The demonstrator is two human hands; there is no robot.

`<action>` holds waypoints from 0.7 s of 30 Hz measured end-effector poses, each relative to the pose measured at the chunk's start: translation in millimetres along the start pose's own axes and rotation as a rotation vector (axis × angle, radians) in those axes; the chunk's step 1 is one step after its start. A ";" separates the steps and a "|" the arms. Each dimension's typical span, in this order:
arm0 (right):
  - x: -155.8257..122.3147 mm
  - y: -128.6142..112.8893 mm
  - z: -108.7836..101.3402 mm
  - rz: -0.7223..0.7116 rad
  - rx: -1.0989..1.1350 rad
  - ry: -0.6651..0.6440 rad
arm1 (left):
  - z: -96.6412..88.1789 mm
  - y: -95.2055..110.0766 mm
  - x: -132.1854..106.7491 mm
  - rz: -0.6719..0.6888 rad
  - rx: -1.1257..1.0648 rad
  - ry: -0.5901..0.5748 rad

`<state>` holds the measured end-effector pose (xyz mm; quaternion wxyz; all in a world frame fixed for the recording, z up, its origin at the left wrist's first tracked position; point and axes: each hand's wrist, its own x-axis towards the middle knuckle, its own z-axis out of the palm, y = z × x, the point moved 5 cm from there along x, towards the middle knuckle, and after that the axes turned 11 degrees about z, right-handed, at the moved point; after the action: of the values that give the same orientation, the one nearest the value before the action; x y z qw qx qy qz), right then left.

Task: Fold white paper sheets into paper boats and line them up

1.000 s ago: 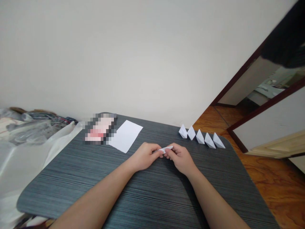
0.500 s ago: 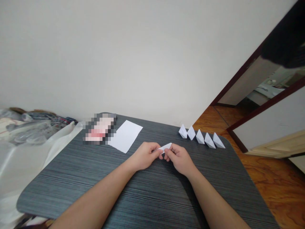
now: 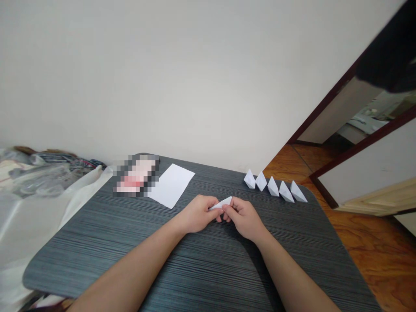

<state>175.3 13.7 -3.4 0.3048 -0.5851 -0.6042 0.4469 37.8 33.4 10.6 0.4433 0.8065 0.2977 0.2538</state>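
A small folded piece of white paper (image 3: 223, 203) is pinched between both hands above the middle of the table. My left hand (image 3: 199, 213) grips its left end, thumb on the near side. My right hand (image 3: 244, 216) closes on the right end, its thumb pressed near the lower edge. The curled fingers hide part of the folds. Several folded white paper boats (image 3: 273, 186) stand in a slanting row to the right, apart from my hands. Flat white paper (image 3: 173, 184) lies to the left, beyond my left hand.
A blurred-out pink and dark rectangular item (image 3: 136, 175) lies on the dark wood-grain table (image 3: 107, 242), beside the flat paper. Plastic-wrapped goods (image 3: 48, 173) are heaped at the left. A white wall (image 3: 195, 86) rises behind; wooden floor (image 3: 377, 251) and a doorway are at the right.
The folded paper has tilted slightly and dropped a little between my fingers, with more of its long side showing. Both thumbs have shifted slightly on it. The boats and flat paper stay put.
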 end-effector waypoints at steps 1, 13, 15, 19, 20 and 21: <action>-0.2 -0.4 0.3 -0.001 0.004 -0.001 | -0.2 0.8 0.0 0.000 0.004 0.001; 2.4 6.0 -8.0 0.007 0.028 0.052 | -6.4 4.9 -0.2 -0.030 0.069 0.009; 2.0 5.4 -6.7 0.009 0.032 0.047 | -6.9 5.4 -0.3 -0.036 0.071 0.006; 0.7 2.6 -7.6 -0.001 0.048 0.051 | -6.3 7.1 0.5 -0.034 0.013 0.030; 0.6 2.9 -8.7 -0.001 0.055 0.059 | -6.2 7.1 0.6 -0.037 -0.002 0.039; 0.7 3.5 -10.1 0.000 0.063 0.070 | -6.1 6.9 0.7 -0.041 -0.011 0.045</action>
<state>185.8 15.9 -2.5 0.3441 -0.5906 -0.5788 0.4448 35.9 34.3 19.5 0.4461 0.7919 0.3228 0.2641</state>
